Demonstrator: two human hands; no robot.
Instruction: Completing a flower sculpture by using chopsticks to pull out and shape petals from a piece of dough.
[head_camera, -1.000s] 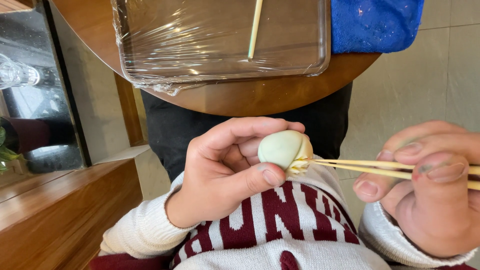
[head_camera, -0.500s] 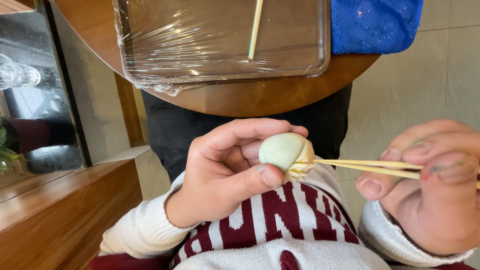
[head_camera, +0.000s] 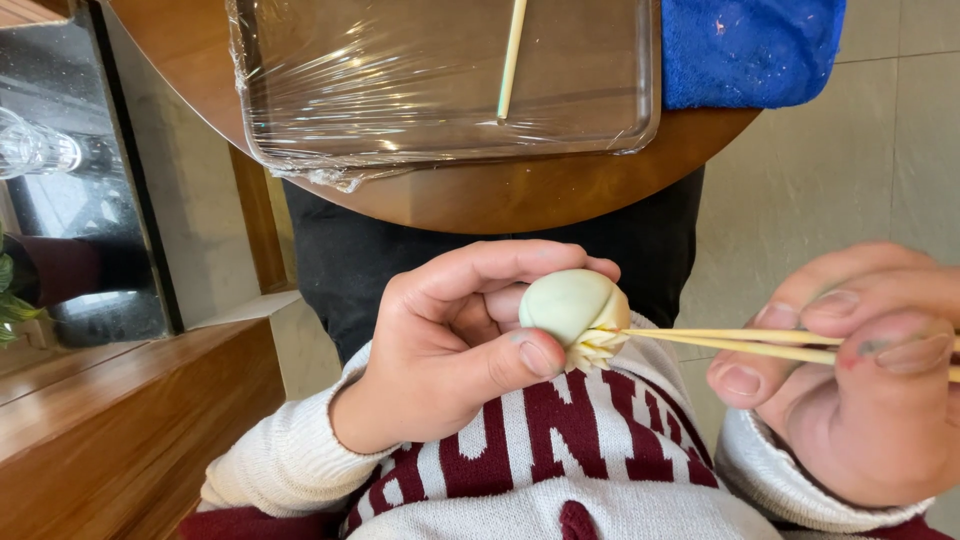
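Pale tiled floor (head_camera: 850, 190) on the right side; dark wooden furniture (head_camera: 120, 430) and a black glossy cabinet panel (head_camera: 110, 180) on the left. A round wooden table (head_camera: 520, 195) fills the top of the view, its edge curving over the person's lap. On it sits a clear rectangular tray (head_camera: 640, 120) wrapped in plastic film, with a single pale stick (head_camera: 512, 55) lying on the film. Just beside the tray, at the table's right edge, a blue cloth (head_camera: 750, 50).

Below the table: dark trousers (head_camera: 400, 250), then a cream and maroon knit sweater (head_camera: 560, 460) with large letters across it.

The left hand (head_camera: 450, 350) is curled around a pale green dough ball (head_camera: 572, 305), fingers over the top, thumb pressing from below. The ball is held in the air above the lap, just under the table edge. Smooth on the upper side, with a seam line across it; on the lower right side the dough is gathered into small yellowish pleats.

The right hand (head_camera: 860, 390) pinches a pair of thin wooden chopsticks (head_camera: 760, 343) between thumb and fingers, firm grasp. The sticks lie nearly level, side by side, their tips touching the pleated spot on the ball. Green and reddish smudges show on the right thumbnail and fingertips.

Both sleeve cuffs are cream ribbed knit.
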